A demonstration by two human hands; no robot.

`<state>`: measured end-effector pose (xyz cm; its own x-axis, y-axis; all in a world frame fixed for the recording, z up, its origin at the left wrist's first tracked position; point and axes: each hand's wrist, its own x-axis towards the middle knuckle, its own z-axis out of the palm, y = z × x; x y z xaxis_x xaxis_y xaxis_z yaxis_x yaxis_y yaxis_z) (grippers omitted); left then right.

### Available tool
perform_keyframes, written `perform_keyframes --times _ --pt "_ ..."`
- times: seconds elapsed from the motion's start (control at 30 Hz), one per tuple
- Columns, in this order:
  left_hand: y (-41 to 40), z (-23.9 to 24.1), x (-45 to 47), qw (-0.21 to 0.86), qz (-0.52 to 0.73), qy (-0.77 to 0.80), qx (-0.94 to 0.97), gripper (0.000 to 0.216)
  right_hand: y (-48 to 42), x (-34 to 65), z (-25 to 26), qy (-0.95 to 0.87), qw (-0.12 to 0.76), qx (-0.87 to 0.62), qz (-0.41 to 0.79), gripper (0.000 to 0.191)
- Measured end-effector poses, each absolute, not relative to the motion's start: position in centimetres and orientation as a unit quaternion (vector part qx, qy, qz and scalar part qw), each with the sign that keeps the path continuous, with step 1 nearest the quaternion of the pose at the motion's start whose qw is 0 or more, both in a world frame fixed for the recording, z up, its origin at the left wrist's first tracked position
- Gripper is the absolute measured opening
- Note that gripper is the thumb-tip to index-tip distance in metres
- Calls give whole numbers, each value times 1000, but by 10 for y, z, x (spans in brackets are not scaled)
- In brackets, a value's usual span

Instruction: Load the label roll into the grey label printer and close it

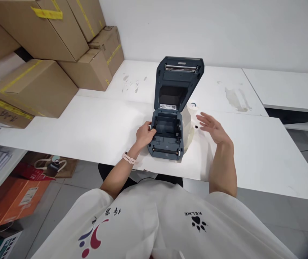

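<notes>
A dark grey label printer [167, 135] sits on the white table [89, 129] with its lid [179, 82] swung up and its paper bay showing. My left hand [145, 135] rests against the printer's left side, fingers curled onto its edge. My right hand [211, 127] hovers just right of the printer with its fingers spread, holding nothing. A white roll [188, 120] stands close against the printer's right side, between it and my right hand. A small dark speck [196, 126] lies on the table near my right fingertips.
Stacked cardboard boxes [48, 54] with yellow tape crowd the table's far left. A second white table [289, 90] adjoins on the right. Under the table at left lie an orange box [13, 199] and a bag [51, 167]. Stains mark the far tabletop [236, 99].
</notes>
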<state>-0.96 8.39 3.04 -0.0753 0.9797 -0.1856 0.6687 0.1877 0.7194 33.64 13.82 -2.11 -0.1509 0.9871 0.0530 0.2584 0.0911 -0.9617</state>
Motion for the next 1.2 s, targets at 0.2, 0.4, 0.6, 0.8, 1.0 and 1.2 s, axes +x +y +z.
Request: perform_keyframes --times 0.2,0.4,0.6,0.8,1.0,1.2 --pt "82 28 -9 326 243 690 599 46 100 319 12 -626 373 -442 523 59" --pt "84 21 -10 323 253 693 593 48 107 254 94 -823 236 -382 348 56" --pt "82 19 -9 342 278 694 569 46 122 162 81 -882 -40 -457 106 49" --pt "79 13 -7 439 359 641 517 52 81 175 66 -892 49 -440 94 41" --pt "76 16 -7 566 374 585 445 66 18 194 47 -873 217 -416 134 37" --pt "76 13 -9 569 369 585 445 69 -9 189 35 -852 233 -451 128 33"
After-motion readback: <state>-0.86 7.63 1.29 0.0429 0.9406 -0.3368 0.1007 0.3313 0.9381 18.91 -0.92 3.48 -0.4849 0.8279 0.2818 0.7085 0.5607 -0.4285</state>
